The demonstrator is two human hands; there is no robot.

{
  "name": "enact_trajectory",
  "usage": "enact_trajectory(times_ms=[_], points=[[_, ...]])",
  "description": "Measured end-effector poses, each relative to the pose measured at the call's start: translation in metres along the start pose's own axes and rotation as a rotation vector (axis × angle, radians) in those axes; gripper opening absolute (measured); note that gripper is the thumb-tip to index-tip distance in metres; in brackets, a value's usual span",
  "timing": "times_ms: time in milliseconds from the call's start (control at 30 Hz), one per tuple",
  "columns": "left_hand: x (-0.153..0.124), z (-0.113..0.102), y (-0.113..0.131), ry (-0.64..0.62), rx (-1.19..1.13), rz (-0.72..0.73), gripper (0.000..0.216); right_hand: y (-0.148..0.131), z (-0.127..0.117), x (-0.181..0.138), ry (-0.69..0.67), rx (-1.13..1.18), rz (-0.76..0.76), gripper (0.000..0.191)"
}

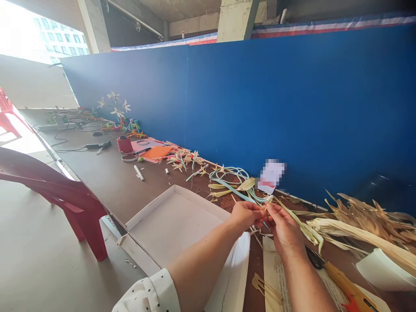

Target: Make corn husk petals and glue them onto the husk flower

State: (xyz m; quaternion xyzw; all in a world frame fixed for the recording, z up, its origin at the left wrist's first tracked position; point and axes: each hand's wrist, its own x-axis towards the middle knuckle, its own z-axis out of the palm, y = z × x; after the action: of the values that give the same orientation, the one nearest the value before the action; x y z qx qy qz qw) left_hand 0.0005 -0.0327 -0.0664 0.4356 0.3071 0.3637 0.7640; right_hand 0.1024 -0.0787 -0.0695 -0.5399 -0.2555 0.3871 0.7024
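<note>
My left hand (248,214) and my right hand (281,221) meet above the brown table, fingertips together in a pinch. A small whitish tip (269,198) shows just above the touching fingers. What else sits in the pinch is hidden by the fingers, so its kind is unclear. Right behind the hands lie looped pale-blue strips (240,173) and yellowish husk pieces (247,184). Long green-yellow husk strips (303,227) run beside my right hand. Under my left forearm is a shallow white box lid (182,216).
Dried corn husks (367,221), a white bowl (385,271) and a yellow-handled tool (344,281) lie at right. Husk flowers (185,160), orange paper (157,152), a red thread spool (125,144) and a black corded tool (99,146) lie farther left. A blue partition (276,99) stands behind; a red chair (78,199) is at left.
</note>
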Motion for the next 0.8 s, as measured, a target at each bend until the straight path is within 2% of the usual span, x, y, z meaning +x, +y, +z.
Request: enact_trajectory(times_ms=[167, 300, 433, 500, 600, 667, 800], points=[[0.002, 0.0, -0.002, -0.001, 0.013, -0.001, 0.011, 0.004, -0.003, 0.003, -0.009, -0.063, -0.011, 0.038], [0.004, 0.0, -0.005, -0.006, 0.047, 0.001, 0.011, 0.008, -0.009, 0.008, 0.004, -0.28, -0.154, 0.04], [0.003, -0.002, -0.004, 0.008, 0.231, -0.01, 0.013, 0.011, -0.016, 0.014, 0.032, -0.439, -0.215, 0.044], [0.004, -0.005, -0.002, 0.078, 0.425, 0.001, 0.017, 0.012, -0.019, 0.016, 0.044, -0.501, -0.233, 0.045], [0.008, -0.011, -0.001, 0.264, 0.638, 0.157, 0.02, 0.01, -0.021, 0.017, 0.045, -0.557, -0.249, 0.046], [0.014, -0.016, -0.002, 0.292, 0.603, 0.269, 0.021, 0.007, -0.018, 0.014, 0.024, -0.599, -0.254, 0.044], [0.021, -0.02, -0.006, 0.13, 0.371, 0.246, 0.024, 0.0, -0.008, 0.003, -0.089, -0.776, -0.256, 0.041]])
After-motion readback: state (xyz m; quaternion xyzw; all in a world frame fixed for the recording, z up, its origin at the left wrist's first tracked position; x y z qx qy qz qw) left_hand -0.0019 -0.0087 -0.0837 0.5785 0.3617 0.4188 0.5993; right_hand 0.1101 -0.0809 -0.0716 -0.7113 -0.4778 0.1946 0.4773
